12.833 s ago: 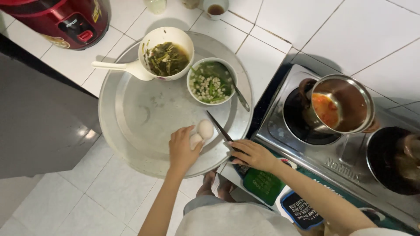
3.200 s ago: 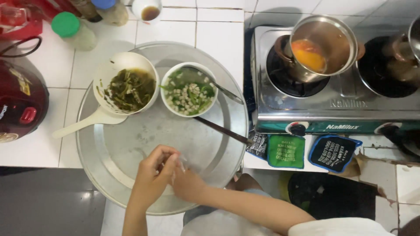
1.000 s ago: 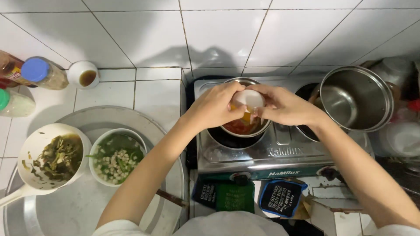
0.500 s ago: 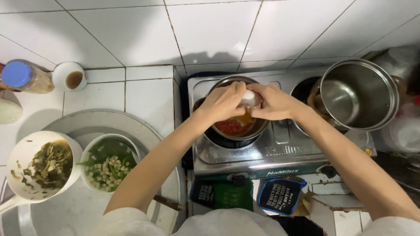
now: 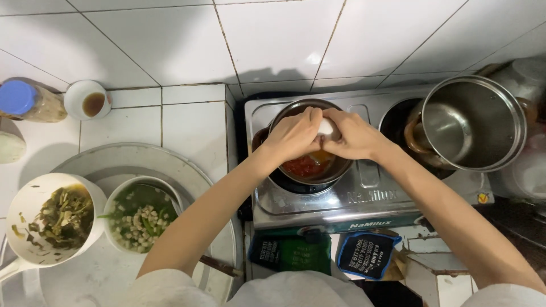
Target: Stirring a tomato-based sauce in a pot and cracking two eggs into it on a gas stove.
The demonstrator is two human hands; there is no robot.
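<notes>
Both my hands hold a white egg (image 5: 325,127) over a small pan (image 5: 335,168) of red sauce on the left burner of a steel gas stove (image 5: 318,204). My left hand (image 5: 296,135) grips the egg from the left and my right hand (image 5: 355,135) from the right, thumbs meeting on the shell. Yellow-orange egg content (image 5: 319,157) shows just under the hands above the sauce.
An empty steel pot (image 5: 472,122) sits on the right burner. On the tiled counter at left, a round metal tray (image 5: 187,170) carries a white bowl of greens (image 5: 51,219) and a bowl of chopped vegetables (image 5: 139,213). A blue-capped bottle (image 5: 25,101) and small sauce cup (image 5: 88,99) stand behind.
My hands with the egg have dropped lower over the pan and pressed closer together. Over the longer span I carried the egg from the tray to the stove.
</notes>
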